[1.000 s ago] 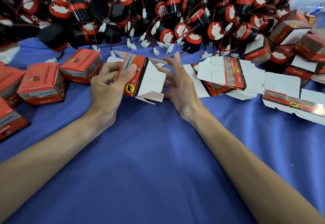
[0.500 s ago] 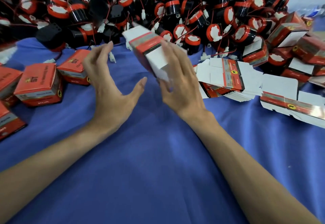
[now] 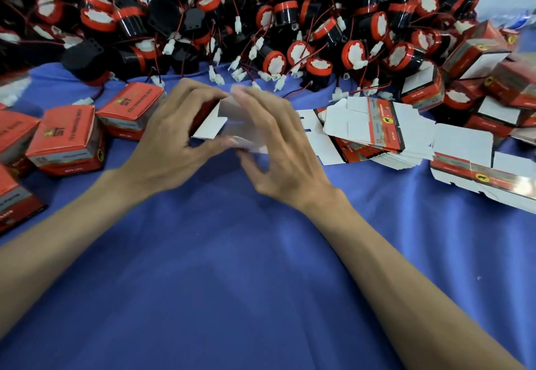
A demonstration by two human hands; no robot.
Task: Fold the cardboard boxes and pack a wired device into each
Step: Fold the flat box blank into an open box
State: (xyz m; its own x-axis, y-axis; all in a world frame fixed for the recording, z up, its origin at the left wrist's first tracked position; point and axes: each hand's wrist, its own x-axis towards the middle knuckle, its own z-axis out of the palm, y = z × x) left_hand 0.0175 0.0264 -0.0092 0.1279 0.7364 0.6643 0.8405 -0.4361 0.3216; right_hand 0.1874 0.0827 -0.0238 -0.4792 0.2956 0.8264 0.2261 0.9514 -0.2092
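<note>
Both hands are working one half-folded box (image 3: 213, 121) just above the surface (image 3: 261, 268), at its middle and toward the far edge.

We're gripping the box with our left hand (image 3: 174, 143): fingers are curling over its red side and the thumb is sitting under the lower edge.

Our right hand (image 3: 280, 149) is lying over the box's white flaps, with the fingers spread and nearly straight and the thumb tucked below. There's motion blur here, so we can't tell whether it's pinching a flap or only pressing it.

The box's white inner flaps are showing between the two hands, and the red print is mostly hidden behind the left fingers.

The wired devices (image 3: 290, 59) are piling up along the whole far edge: black bodies, red caps, red wires with white plugs. None is in our hands.

Closed boxes (image 3: 69, 137) are sitting in a cluster at the left edge.

A stack of flat boxes (image 3: 371, 126) is lying just right of our right hand, and more are spreading toward the right edge.

Open boxes (image 3: 475, 53) with devices among them are heaping up at the far right corner.
</note>
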